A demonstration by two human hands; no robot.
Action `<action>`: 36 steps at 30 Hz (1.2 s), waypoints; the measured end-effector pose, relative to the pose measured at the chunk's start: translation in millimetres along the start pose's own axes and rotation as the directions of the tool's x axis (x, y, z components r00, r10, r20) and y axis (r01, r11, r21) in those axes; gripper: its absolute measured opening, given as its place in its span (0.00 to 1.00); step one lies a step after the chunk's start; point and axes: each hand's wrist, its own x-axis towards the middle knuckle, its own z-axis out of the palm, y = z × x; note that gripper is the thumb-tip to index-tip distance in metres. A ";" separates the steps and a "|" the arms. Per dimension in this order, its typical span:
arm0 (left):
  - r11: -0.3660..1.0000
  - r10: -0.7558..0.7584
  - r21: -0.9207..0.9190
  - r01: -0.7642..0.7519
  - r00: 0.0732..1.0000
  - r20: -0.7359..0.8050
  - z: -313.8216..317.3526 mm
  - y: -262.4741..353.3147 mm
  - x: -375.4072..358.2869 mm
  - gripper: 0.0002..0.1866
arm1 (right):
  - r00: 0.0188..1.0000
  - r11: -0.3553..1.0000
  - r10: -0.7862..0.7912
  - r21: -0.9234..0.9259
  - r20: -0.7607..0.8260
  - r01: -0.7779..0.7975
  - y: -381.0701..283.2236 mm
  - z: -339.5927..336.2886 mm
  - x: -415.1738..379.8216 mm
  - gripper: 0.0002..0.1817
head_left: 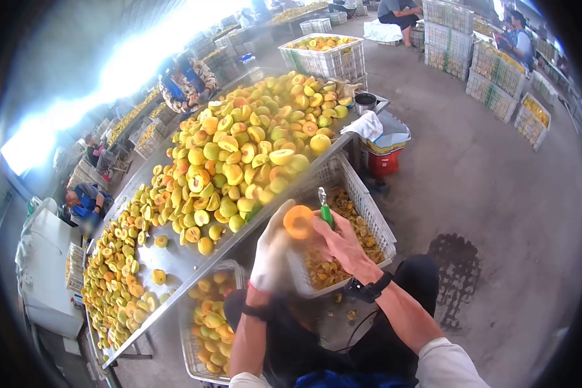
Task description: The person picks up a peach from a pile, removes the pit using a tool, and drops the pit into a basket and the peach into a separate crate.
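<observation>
A halved peach (298, 222), its orange cut face turned up, is held in my left hand (269, 251), which wears a white glove blurred by motion. My right hand (346, 246) is bare and closed around a green-handled coring tool (327, 215) with its metal tip pointing up and away. The right fingertips touch the edge of the peach half. Below both hands stands a white crate (387, 240) with brownish pits and scraps in it. A big heap of halved peaches (239, 149) lies on the metal table (152, 257) just beyond.
Left of my legs is a crate of peaches (215, 320). A dark cup (365, 101), a white cloth (366, 126) and a red bag (384, 161) are at the table's right end. Stacked crates (447, 39) and several people are farther off.
</observation>
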 end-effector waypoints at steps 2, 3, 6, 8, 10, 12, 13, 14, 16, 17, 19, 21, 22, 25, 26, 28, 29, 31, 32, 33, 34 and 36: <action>0.980 -0.083 -0.187 0.074 0.996 -0.038 1.0 -19.0 3.5 0.33 | 1.000 0.999 0.021 -0.031 0.004 -0.021 6.8 -1.8 -0.8 0.15; 0.973 -0.131 -0.203 0.107 0.985 -0.109 2.5 -33.3 8.4 0.35 | 0.999 0.998 0.036 -0.050 0.005 -0.035 12.8 -2.5 -0.1 0.15; 0.978 -0.202 -0.096 0.184 0.949 -0.241 5.8 -47.2 6.0 0.39 | 0.947 0.810 -0.318 -0.531 -0.043 0.248 43.7 -6.4 13.6 0.15; 0.959 -0.279 -0.151 0.239 0.882 -0.379 9.4 -53.0 2.3 0.41 | 0.904 0.740 -0.427 -0.581 -0.015 0.340 49.7 -5.6 14.1 0.14; 0.956 -0.243 -0.253 0.149 0.884 -0.399 6.0 -63.4 8.7 0.42 | 0.845 0.653 -0.533 -0.619 0.035 0.437 44.1 0.1 9.9 0.13; 0.931 -0.238 -0.357 0.076 0.869 -0.435 1.8 -60.0 18.1 0.40 | 0.885 0.563 -0.461 -0.752 0.058 0.343 31.1 7.8 -3.0 0.11; 0.929 -0.240 -0.362 0.073 0.865 -0.441 -0.9 -57.7 19.6 0.40 | 0.891 0.533 -0.445 -0.774 0.087 0.341 26.8 11.5 -6.0 0.12; 0.930 -0.215 -0.364 0.053 0.881 -0.422 -3.7 -54.5 19.4 0.40 | 0.894 0.533 -0.439 -0.774 0.093 0.342 24.0 13.5 -7.2 0.12; 0.930 -0.197 -0.364 0.040 0.893 -0.405 -6.3 -50.6 15.7 0.40 | 0.926 0.491 -0.349 -0.814 0.142 0.310 23.2 14.5 -9.2 0.16; 0.937 -0.167 -0.349 0.029 0.913 -0.372 -6.4 -48.7 14.8 0.40 | 0.927 0.494 -0.346 -0.813 0.141 0.308 25.3 14.3 -7.8 0.16; 0.943 -0.141 -0.332 0.023 0.931 -0.336 -5.2 -46.2 12.5 0.39 | 0.923 0.431 -0.340 -0.842 0.181 0.324 29.9 13.2 -6.6 0.16; 0.995 -0.045 -0.104 0.010 0.938 -0.344 -2.9 -44.2 11.5 0.36 | 0.929 0.432 -0.323 -0.845 0.181 0.315 30.7 13.3 -6.6 0.16; 0.994 -0.045 -0.105 0.009 0.939 -0.341 -2.8 -46.1 12.5 0.36 | 0.933 0.430 -0.311 -0.849 0.180 0.307 30.2 13.2 -6.1 0.16; 0.984 0.026 -0.156 -0.084 0.939 -0.342 0.8 -51.0 12.9 0.33 | 0.934 0.442 -0.311 -0.843 0.178 0.308 37.9 14.7 -6.4 0.12; 0.986 0.049 -0.128 -0.103 0.929 -0.367 4.7 -51.4 12.0 0.32 | 0.932 0.442 -0.316 -0.842 0.177 0.309 39.8 15.6 -6.6 0.12; 0.987 0.075 -0.100 -0.124 0.917 -0.391 11.7 -51.7 10.8 0.31 | 0.930 0.480 -0.322 -0.815 0.179 0.323 42.4 16.7 -7.3 0.11; 0.984 0.114 -0.076 -0.162 0.897 -0.426 16.4 -51.8 11.0 0.31 | 0.929 0.476 -0.324 -0.818 0.180 0.324 42.1 17.0 -7.7 0.11; 0.978 0.152 -0.056 -0.199 0.876 -0.458 22.6 -51.9 11.8 0.30 | 0.942 0.549 -0.295 -0.780 0.157 0.302 40.6 17.8 -8.8 0.18; 0.975 0.158 -0.061 -0.213 0.860 -0.485 24.2 -51.7 12.0 0.31 | 0.943 0.548 -0.296 -0.781 0.152 0.298 40.5 17.9 -9.4 0.18; 0.971 0.166 -0.064 -0.230 0.844 -0.510 25.1 -50.6 13.8 0.31 | 0.954 0.571 -0.257 -0.773 0.151 0.277 39.7 18.2 -8.1 0.18; 0.971 0.166 -0.065 -0.229 0.847 -0.505 25.6 -49.3 13.4 0.31 | 0.965 0.595 -0.215 -0.764 0.150 0.251 39.8 18.1 -8.2 0.18; 0.975 0.161 -0.042 -0.217 0.830 -0.535 26.0 -45.7 12.5 0.30 | 0.960 0.571 -0.220 -0.775 0.174 0.271 40.1 17.0 -9.0 0.18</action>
